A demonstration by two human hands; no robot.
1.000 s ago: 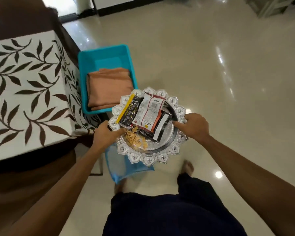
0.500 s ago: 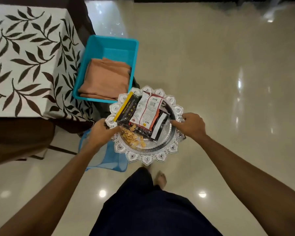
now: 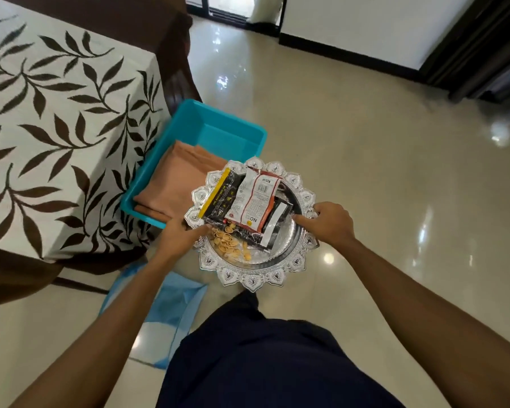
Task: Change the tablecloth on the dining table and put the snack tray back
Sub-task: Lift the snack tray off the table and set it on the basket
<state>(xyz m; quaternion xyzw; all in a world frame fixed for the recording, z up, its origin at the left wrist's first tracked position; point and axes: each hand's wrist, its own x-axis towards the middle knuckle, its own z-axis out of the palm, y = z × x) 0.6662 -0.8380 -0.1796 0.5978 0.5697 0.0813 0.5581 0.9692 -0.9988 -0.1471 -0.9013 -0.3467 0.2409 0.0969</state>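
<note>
Left hand (image 3: 178,237) and right hand (image 3: 330,223) grasp the rim of the snack tray (image 3: 265,282), held close by the teal bin (image 3: 218,125); the tray carries snack packets (image 3: 253,201) and loose shells (image 3: 227,245); the bin holds folded orange cloth (image 3: 180,184); the leaf-patterned tablecloth (image 3: 56,128) hangs beside the bin.

Round silver snack tray (image 3: 252,281) with scalloped rim, carrying snack packets (image 3: 255,198), held level above floor (image 3: 365,172). Leaf-patterned tablecloth (image 3: 56,119) spread flat.
</note>
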